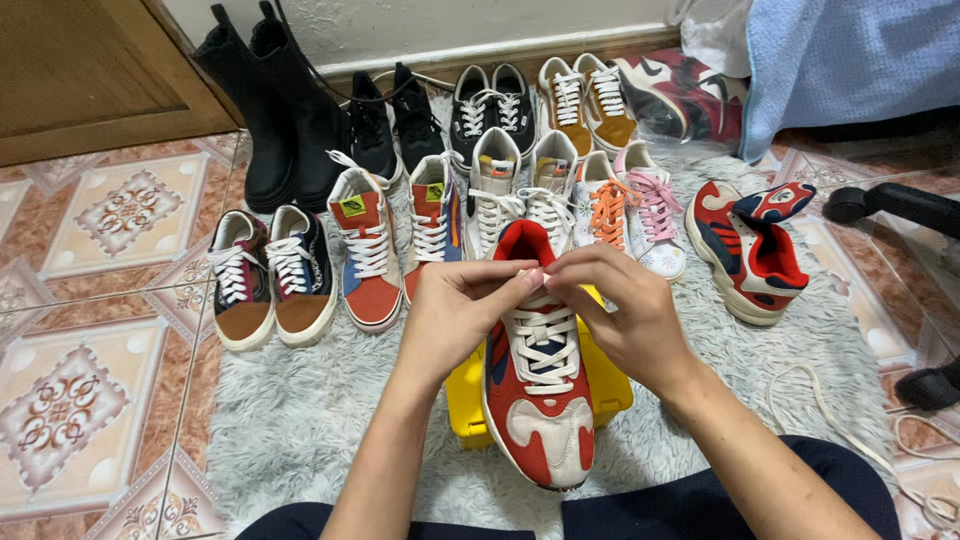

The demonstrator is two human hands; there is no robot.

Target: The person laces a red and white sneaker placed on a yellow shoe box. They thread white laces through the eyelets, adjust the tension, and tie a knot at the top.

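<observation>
I'm lacing the red sneaker (537,400), which is sitting toe toward me on a yellow box (466,398) on the grey rug (300,420), and I think doing this well means keeping both lace ends evenly tight and flat while working up near the tongue. My left hand (455,305) is pinching closed on the white lace (543,345) at the top eyelets, fingers together, and my right hand (625,305) is doing the same, fingertips meeting the left ones just above the tongue. The matching red sneaker (755,250) is lying to the right, with rows of other shoes (370,250) lining up behind, and a loose lace (830,420) is trailing on the rug.
</observation>
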